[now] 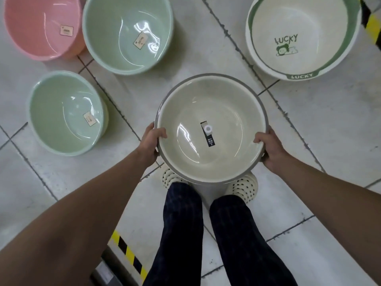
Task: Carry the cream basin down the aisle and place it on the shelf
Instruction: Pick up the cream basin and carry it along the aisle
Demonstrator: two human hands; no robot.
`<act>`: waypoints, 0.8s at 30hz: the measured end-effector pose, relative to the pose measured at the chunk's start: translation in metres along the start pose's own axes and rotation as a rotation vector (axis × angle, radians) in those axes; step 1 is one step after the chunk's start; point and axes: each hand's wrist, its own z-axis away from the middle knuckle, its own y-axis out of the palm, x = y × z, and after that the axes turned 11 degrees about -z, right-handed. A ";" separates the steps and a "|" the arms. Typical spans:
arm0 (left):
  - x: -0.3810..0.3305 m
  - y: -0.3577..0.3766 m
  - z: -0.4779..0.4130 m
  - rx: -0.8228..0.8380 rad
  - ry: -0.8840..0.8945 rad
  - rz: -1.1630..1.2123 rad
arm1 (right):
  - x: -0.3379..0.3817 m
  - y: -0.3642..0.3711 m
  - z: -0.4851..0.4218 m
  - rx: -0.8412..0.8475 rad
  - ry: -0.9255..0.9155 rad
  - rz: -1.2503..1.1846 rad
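Observation:
The cream basin (226, 112) with a grey rim and a black label inside is held level above the tiled floor, in front of my legs. My left hand (151, 144) grips its left rim, thumb over the edge and fingers underneath. On the opposite side my right hand (270, 148) grips the right rim the same way. The basin hides part of my two spotted shoes. No shelf is in view.
On the floor stand a pink basin (31, 29) at top left, two pale green basins (115, 25) (59, 108) beside and below it, and a white-and-green "LUCKY" basin (309, 21) at top right. Yellow-black hazard tape (127, 252) marks a low edge at bottom left.

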 end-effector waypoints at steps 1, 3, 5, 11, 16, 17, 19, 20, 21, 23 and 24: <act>0.001 0.001 -0.004 0.005 -0.001 -0.005 | -0.004 -0.001 -0.007 0.010 0.000 0.002; 0.004 0.004 -0.011 0.016 -0.007 -0.014 | -0.011 -0.006 -0.019 0.039 0.006 0.018; 0.005 0.006 -0.014 0.034 0.006 -0.024 | -0.016 -0.011 -0.024 0.058 0.024 0.038; 0.022 0.005 -0.030 0.057 0.060 -0.035 | -0.032 -0.015 -0.031 0.115 0.003 0.073; 0.031 -0.005 -0.049 0.149 0.089 -0.049 | -0.036 -0.013 -0.040 0.121 -0.007 0.033; 0.031 -0.005 -0.053 0.176 0.098 -0.054 | -0.037 -0.012 -0.043 0.110 -0.006 0.019; 0.032 -0.006 -0.060 0.201 0.111 -0.050 | -0.039 -0.011 -0.046 0.102 -0.018 -0.005; 0.032 -0.006 -0.063 0.204 0.113 -0.045 | -0.041 -0.011 -0.048 0.106 -0.027 -0.012; 0.033 -0.006 -0.064 0.207 0.112 -0.043 | -0.042 -0.012 -0.050 0.110 -0.035 -0.014; 0.034 -0.006 -0.066 0.213 0.113 -0.050 | -0.042 -0.012 -0.050 0.107 -0.060 -0.010; 0.033 -0.006 -0.064 0.208 0.109 -0.052 | -0.042 -0.011 -0.049 0.097 -0.071 -0.013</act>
